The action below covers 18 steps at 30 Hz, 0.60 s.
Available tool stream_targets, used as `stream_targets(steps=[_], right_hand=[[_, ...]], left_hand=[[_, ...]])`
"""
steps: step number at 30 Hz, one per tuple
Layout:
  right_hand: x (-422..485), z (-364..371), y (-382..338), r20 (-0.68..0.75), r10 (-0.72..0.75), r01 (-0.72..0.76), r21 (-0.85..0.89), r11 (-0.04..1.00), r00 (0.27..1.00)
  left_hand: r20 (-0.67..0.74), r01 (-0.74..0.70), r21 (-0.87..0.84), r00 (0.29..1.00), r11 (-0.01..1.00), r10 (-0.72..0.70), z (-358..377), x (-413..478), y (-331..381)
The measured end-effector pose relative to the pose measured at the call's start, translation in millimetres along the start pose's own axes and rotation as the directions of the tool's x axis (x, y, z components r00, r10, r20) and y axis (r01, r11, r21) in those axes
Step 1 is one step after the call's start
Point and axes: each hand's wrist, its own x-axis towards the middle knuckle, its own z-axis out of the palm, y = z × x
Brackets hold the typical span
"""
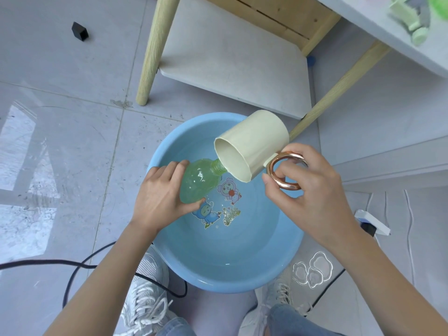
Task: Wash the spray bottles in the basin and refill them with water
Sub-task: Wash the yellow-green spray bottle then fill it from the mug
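Left hand [158, 195] is gripping green spray bottle [197, 181] tilted over blue basin [286, 253], right hand [308, 190] is pinching cream mug [252, 147] by copper ring handle [286, 170], risking water overshooting the narrow neck.

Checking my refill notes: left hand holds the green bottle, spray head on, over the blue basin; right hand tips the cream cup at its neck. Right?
In the head view the green bottle has no spray head; its threaded neck is bare. Otherwise right: the left hand holds it over the blue basin, the right hand tips the cream cup at its neck.
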Motion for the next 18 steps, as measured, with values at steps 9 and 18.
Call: stream_targets(steps=[9, 18], right_hand=[[-1.2, 1.5, -5.4, -0.006, -0.095, 0.094, -0.088, 0.992, 0.995], [-7.2, 6.1, -0.1, -0.002, -0.208, 0.205, -0.152, 0.967, 0.978]], left_hand=[[-0.004, 0.021, -0.020, 1.000, 1.000, -0.021, -1.6, 0.2, 0.9], [-0.001, 0.038, -0.042, 0.999, 0.998, -0.038, -0.3, -0.1, 0.2]])
